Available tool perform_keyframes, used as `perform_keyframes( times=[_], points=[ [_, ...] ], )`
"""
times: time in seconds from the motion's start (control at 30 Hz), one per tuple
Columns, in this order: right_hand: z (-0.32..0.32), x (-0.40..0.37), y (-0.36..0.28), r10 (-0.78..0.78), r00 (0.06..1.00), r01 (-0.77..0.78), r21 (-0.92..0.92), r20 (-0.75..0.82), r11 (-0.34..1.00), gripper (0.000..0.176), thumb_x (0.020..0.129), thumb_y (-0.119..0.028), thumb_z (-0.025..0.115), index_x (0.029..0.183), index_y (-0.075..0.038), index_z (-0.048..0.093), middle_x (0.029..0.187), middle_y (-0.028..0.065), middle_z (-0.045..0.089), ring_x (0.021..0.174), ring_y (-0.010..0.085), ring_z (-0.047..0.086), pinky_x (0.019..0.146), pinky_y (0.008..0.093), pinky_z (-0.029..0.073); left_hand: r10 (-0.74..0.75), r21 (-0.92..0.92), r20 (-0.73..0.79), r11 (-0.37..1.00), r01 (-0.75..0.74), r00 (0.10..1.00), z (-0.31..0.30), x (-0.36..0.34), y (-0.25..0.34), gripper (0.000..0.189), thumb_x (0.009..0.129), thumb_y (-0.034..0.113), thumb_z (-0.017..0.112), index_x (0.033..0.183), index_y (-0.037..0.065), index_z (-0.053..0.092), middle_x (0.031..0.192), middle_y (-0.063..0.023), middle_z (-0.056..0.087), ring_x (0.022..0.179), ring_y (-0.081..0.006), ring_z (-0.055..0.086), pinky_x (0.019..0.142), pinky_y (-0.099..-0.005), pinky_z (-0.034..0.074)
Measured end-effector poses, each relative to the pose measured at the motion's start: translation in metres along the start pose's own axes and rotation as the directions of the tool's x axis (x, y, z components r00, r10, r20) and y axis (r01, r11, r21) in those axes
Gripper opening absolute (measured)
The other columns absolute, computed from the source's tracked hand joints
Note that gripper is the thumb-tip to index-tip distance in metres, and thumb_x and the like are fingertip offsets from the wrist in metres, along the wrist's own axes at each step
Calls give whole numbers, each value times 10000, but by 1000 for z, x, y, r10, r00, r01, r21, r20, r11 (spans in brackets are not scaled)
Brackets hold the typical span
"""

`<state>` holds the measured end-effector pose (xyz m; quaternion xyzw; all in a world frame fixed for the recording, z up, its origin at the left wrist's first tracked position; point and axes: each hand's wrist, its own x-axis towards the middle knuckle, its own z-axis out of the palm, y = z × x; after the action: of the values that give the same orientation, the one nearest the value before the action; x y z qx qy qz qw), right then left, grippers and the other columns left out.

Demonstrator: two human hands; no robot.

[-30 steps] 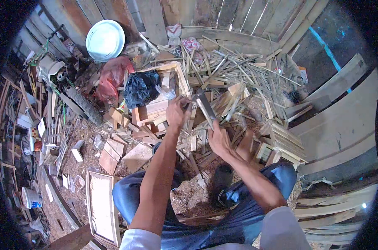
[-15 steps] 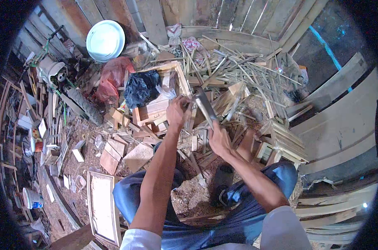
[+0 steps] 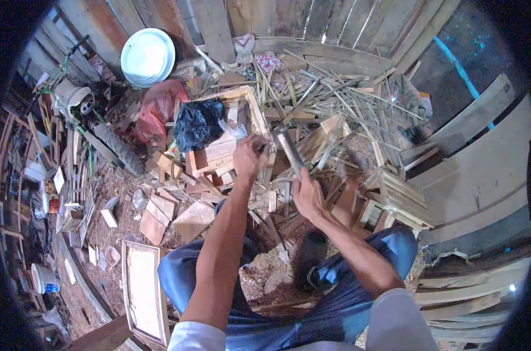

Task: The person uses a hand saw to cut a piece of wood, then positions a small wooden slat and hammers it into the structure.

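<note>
My right hand (image 3: 308, 194) grips a hammer (image 3: 290, 149) by the lower part of its handle. The hammer slants up and to the left, its head end close beside the fingertips of my left hand (image 3: 251, 157). Those fingers are pinched together near the right side of a wooden box frame (image 3: 257, 114); whatever is between them is too small to make out. A crumpled black plastic bag (image 3: 199, 124) lies in the frame, with a scrap of clear plastic (image 3: 233, 129) near my left hand.
Thin wood strips (image 3: 359, 102) are heaped behind the frame. A red plastic bag (image 3: 160, 111) and a white round lid or basin (image 3: 148, 57) stand back left. A slatted wooden piece (image 3: 401, 199) sits by my right knee, a framed panel (image 3: 144, 292) by my left.
The hammer and my right hand have shifted very slightly, the hammer head staying close to my left fingertips. My left hand has barely moved.
</note>
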<state>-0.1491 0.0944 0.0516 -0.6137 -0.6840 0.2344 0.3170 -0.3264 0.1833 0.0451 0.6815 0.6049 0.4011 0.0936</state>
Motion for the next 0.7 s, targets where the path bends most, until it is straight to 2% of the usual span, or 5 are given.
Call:
perform_keyframes(
  times=[0.07,0.13,0.43,0.57,0.7],
  points=[
    [4,-3,3,-62,994,63,5,-92,998,205,942,-152,499,1058,7,444,596,285,562,558,475,582,475,544,427,-6,-34,8,999,7,1000,0,-4,-1,166,768,256,715,825,101,702,908,-78,663,894,-313,613,778,-395,497],
    [-7,0,-1,74,990,-73,-16,119,997,176,888,-98,536,989,7,438,756,301,562,682,491,577,576,550,437,40,17,-119,999,-39,992,3,-3,1,170,771,262,716,823,101,702,904,-78,663,888,-316,613,772,-402,498],
    [-3,3,-1,141,984,-138,-30,109,990,267,897,-133,535,1095,25,452,712,296,598,663,488,605,558,563,456,-48,-67,35,996,50,998,-2,0,1,162,765,269,724,822,118,702,896,-78,655,873,-318,616,764,-410,499],
    [-6,5,3,119,983,-109,-78,136,991,247,915,-146,522,1081,22,448,682,296,596,650,489,607,535,566,453,-2,9,-58,1000,3,998,-2,0,6,147,765,258,724,830,129,701,891,-66,650,890,-316,611,761,-415,497],
    [-23,22,-27,180,978,-184,29,102,983,188,936,-163,506,1002,0,440,694,312,588,683,505,597,569,583,442,75,80,-4,994,-74,997,10,-9,-20,235,787,195,668,1016,140,681,1063,-142,664,1031,-360,588,839,-438,502]
  ],
)
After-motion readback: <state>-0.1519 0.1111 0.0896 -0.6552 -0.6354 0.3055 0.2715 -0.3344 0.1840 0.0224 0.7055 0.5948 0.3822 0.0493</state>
